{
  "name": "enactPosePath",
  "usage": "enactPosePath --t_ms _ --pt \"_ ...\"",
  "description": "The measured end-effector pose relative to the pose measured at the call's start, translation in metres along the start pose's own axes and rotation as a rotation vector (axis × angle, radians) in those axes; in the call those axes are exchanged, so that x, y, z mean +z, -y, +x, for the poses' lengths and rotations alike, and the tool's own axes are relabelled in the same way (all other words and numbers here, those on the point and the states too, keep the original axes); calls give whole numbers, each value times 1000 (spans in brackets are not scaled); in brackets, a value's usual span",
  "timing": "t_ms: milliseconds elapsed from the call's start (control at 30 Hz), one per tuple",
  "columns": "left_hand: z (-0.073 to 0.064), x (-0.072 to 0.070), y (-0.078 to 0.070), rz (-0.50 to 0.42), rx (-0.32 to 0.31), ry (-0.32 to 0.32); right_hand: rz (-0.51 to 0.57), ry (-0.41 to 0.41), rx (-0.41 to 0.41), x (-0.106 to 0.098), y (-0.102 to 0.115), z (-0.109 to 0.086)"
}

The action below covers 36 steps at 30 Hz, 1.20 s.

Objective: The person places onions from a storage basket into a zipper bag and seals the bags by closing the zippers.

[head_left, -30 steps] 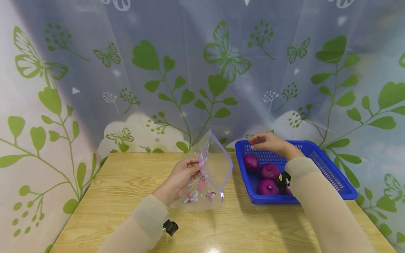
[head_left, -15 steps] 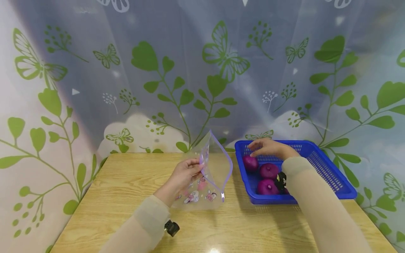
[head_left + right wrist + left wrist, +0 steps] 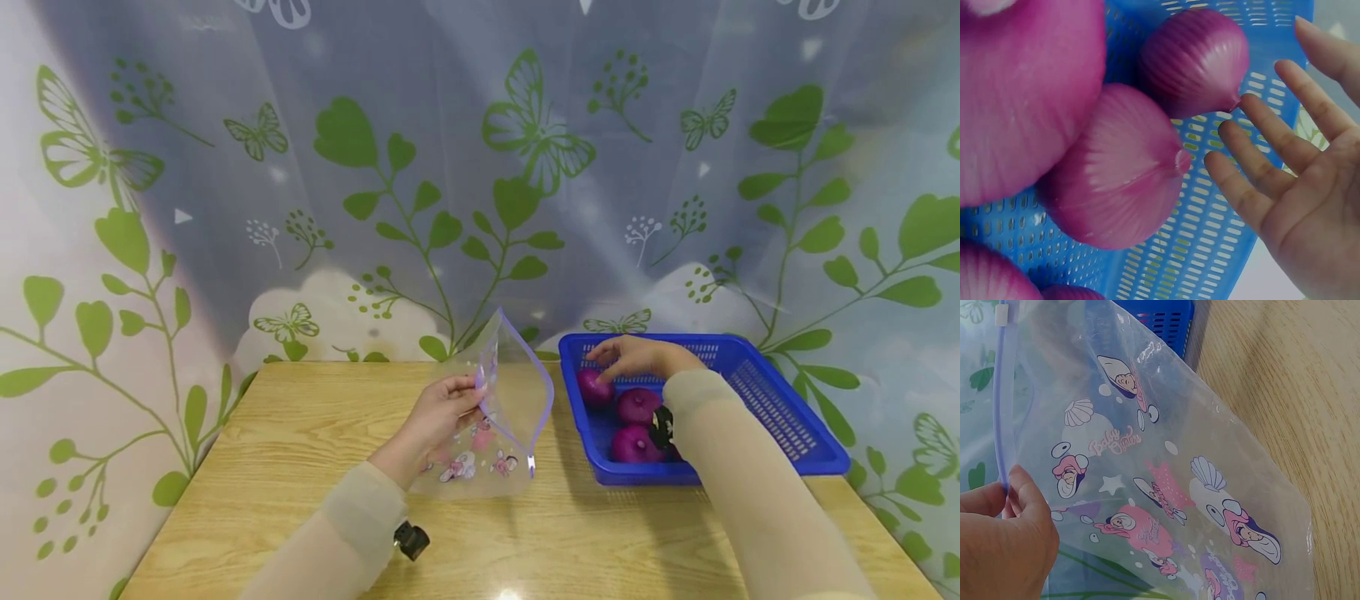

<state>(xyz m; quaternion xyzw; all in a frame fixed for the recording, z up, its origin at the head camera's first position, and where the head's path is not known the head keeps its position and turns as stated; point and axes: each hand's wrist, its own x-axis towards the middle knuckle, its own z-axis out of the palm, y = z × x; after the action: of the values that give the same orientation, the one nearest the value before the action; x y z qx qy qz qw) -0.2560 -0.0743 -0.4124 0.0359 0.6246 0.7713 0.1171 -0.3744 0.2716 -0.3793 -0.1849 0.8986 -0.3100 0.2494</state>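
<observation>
My left hand (image 3: 435, 417) pinches the lilac zip edge of a clear slider bag (image 3: 1166, 512) between thumb and fingers. The bag's mouth gapes toward the right, and pink and white shell cartoons are printed on its side. My right hand (image 3: 633, 357) is over the left part of a blue plastic basket (image 3: 817, 454). In the right wrist view its fingers are spread, holding nothing, close to the tip of one red onion (image 3: 1197, 59). Another onion (image 3: 1122, 169) lies beside that one. Several onions are in the basket, some partly hidden by my right wrist and sleeve.
A wooden table (image 3: 262, 467) carries the basket at its right side, with the bag just left of it. Behind the table hangs a curtain (image 3: 420, 192) printed with leaves and butterflies. A small black device (image 3: 411, 540) is strapped at my left wrist.
My right hand has come down slightly into the basket, its fingertips now overlapping the leftmost onion in the head view. The left hand and the bag have hardly moved.
</observation>
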Motion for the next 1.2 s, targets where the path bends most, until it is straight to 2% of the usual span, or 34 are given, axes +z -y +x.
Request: enactPosePath --t_ms 200,433,600,800,933,1200 --pt "0 0 0 7 -3 2 14 59 -5 0 -4 1" --pt "1 -1 2 28 4 -4 72 78 -3 4 -10 7" --pt "1 -2 5 30 13 3 11 65 -9 9 -16 15" --pt "1 -2 6 29 14 -5 0 47 5 12 -20 20" --pt "1 -1 7 28 11 -8 -31 59 -17 14 -22 22" --pt "1 -1 8 23 14 -18 -3 96 12 20 -25 27"
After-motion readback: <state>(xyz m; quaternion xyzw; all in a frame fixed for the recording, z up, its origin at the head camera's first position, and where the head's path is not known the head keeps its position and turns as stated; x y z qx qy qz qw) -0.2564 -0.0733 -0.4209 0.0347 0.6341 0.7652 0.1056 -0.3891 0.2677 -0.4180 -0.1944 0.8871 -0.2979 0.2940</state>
